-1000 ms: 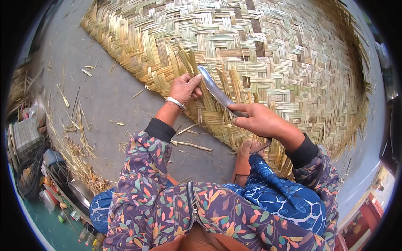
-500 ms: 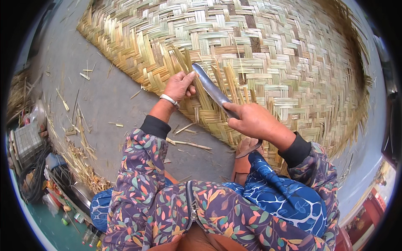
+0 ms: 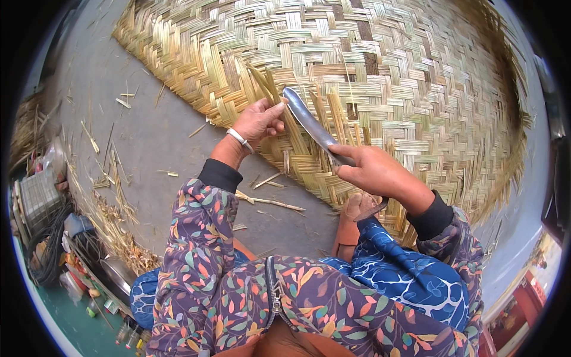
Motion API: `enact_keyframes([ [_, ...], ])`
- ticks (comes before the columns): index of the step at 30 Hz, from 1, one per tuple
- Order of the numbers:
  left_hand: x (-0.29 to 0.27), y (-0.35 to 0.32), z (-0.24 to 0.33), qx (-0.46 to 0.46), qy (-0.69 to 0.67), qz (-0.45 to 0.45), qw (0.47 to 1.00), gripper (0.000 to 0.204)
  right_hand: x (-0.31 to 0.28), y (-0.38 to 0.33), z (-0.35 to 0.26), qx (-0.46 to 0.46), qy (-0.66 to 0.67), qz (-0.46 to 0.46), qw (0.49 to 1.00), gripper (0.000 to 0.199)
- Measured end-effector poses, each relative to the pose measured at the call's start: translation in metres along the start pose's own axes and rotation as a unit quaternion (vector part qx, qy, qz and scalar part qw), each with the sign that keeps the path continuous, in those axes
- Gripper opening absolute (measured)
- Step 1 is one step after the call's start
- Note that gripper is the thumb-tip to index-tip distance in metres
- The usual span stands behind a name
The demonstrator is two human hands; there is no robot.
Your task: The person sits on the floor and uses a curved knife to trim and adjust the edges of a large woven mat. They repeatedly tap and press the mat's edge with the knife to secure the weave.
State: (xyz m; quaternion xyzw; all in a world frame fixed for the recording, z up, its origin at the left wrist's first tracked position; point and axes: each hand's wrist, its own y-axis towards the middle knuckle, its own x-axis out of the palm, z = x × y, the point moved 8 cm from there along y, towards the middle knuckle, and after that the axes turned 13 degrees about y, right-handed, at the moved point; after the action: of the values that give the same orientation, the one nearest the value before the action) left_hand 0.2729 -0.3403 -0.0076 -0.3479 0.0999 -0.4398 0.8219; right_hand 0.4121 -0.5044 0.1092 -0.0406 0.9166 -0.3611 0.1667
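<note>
A large woven mat [image 3: 404,83] of flat split strips fills the upper part of the view, its near edge running slantwise past my hands. At that edge my left hand [image 3: 260,124] pinches a loose strip [image 3: 266,83], thumb against the fingers. My right hand [image 3: 380,172] grips the dark handle of a long curved metal blade [image 3: 309,122]; the handle's end pokes out below my wrist. The blade's rounded tip lies beside the strip, close to my left thumb. Several upright strip ends [image 3: 336,116] stand from the mat behind the blade. My bare foot [image 3: 360,205] is against the mat's edge.
Cut strips and scraps [image 3: 270,202] are scattered over the grey floor [image 3: 148,143]. A heap of dry plant waste [image 3: 125,238] lies at left, beside a grey crate [image 3: 38,196], coiled dark cable [image 3: 50,250] and bottles [image 3: 128,333]. Red furniture [image 3: 523,303] stands at lower right.
The blade and my right hand have shifted slightly right in the view, with the mat shifting a little the same way. My left hand keeps its pinch on the strip.
</note>
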Motion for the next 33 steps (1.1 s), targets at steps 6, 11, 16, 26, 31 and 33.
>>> enact_keyframes([
  [6, -0.002, 0.003, -0.003, 0.008, 0.017, -0.011, 1.000, 0.033, 0.003, 0.006, -0.009, 0.012, -0.061, -0.017, 0.998, 0.056],
  [11, -0.005, 0.005, 0.000, 0.020, 0.036, 0.037, 0.998, 0.026, 0.006, 0.010, 0.004, -0.034, -0.083, 0.037, 0.995, 0.054],
  [16, -0.007, 0.011, -0.010, -0.008, 0.010, 0.090, 0.996, 0.028, 0.024, 0.029, 0.014, -0.041, -0.139, 0.086, 0.986, 0.056],
  [26, -0.006, 0.021, -0.005, -0.021, 0.112, 0.188, 0.975, 0.028, 0.023, 0.072, 0.007, -0.094, -0.138, 0.136, 0.977, 0.055],
  [31, 0.006, 0.012, 0.001, -0.014, 0.051, 0.153, 0.987, 0.030, 0.026, 0.074, 0.011, -0.083, -0.131, 0.134, 0.979, 0.058],
  [33, 0.006, 0.008, 0.002, -0.003, 0.038, 0.144, 0.989, 0.030, 0.028, 0.074, 0.010, -0.078, -0.118, 0.131, 0.981, 0.059],
])
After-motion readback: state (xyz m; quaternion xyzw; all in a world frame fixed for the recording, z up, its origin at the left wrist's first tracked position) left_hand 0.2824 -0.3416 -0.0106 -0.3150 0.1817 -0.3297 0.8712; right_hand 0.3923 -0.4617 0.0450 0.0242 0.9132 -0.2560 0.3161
